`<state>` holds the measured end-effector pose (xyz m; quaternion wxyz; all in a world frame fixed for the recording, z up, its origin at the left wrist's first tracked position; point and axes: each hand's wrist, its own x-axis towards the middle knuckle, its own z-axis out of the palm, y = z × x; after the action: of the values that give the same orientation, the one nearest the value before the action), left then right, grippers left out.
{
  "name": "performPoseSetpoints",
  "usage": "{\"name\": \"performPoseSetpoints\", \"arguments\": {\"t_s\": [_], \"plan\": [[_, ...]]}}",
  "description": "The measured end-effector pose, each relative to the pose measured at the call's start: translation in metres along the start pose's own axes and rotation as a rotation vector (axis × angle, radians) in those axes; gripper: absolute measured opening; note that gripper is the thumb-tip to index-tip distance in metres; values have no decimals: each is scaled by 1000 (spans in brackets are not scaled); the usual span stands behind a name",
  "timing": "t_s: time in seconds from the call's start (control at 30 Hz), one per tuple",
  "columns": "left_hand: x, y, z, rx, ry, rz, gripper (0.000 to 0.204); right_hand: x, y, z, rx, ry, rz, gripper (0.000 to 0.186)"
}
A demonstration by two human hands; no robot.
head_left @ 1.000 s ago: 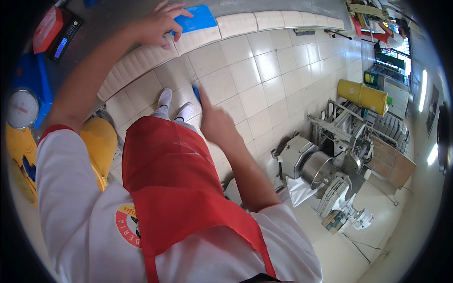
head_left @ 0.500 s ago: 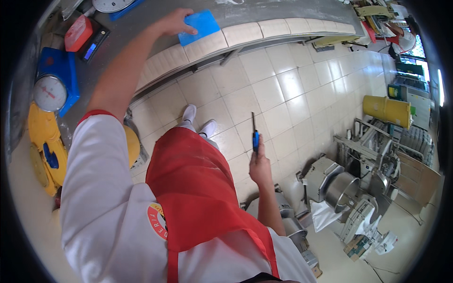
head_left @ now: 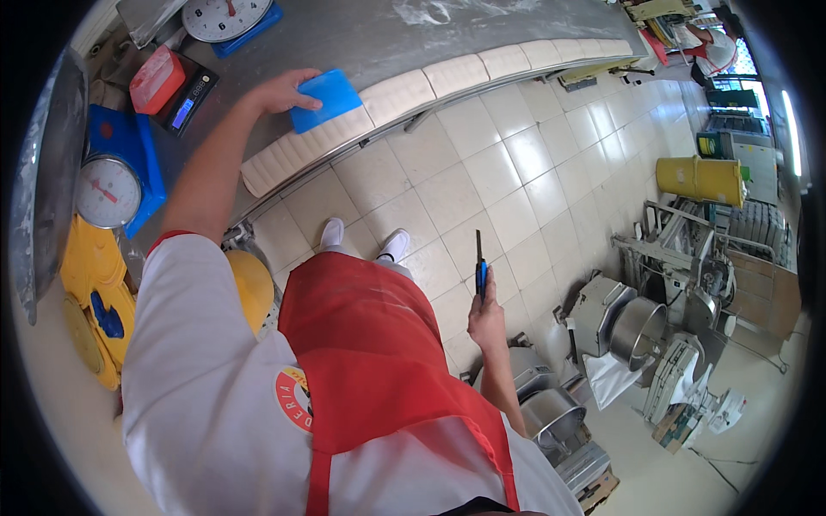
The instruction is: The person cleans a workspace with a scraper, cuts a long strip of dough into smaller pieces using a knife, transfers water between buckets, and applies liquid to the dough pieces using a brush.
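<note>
Near the top centre, my left hand (head_left: 284, 93) is closed on a flat blue plastic scraper (head_left: 331, 101), which lies over a row of pale, scored dough pieces (head_left: 400, 95) along the front edge of the steel table (head_left: 465, 26). My right hand (head_left: 484, 316) is closed round the blue and black handle of a thin-bladed knife (head_left: 482, 279), held out over the tiled floor to the right of my red apron, away from the table.
Scales (head_left: 109, 191) and a red tub (head_left: 155, 77) stand at left, beside yellow plastic items (head_left: 90, 258). Mixers (head_left: 635, 331), metal machinery (head_left: 667, 258) and a yellow barrel (head_left: 699, 181) line the right side. Another person (head_left: 718, 53) is at the far upper right.
My right hand has swung outward to the right, bringing the knife upright into view. My left fingers, spread earlier, have closed on the scraper. The whole view has shifted.
</note>
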<state>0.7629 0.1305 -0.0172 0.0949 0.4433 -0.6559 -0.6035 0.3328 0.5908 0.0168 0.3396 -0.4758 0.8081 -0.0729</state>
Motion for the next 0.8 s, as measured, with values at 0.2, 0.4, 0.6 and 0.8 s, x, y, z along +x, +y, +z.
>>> {"name": "performPoseSetpoints", "arguments": {"t_s": [0.2,0.4,0.6,0.8], "plan": [[1,-9,2,81,30,78,62,-17,-107,23,96,-65,-12,75],[5,-9,-6,506,130,68,66,9,-237,49,93,-136,-289,73],[9,-13,-7,628,185,166,64,76,-326,104,-128,-135,-516,82],[5,-14,-8,638,193,170,65,103,-349,121,-320,-167,-506,91]]}}
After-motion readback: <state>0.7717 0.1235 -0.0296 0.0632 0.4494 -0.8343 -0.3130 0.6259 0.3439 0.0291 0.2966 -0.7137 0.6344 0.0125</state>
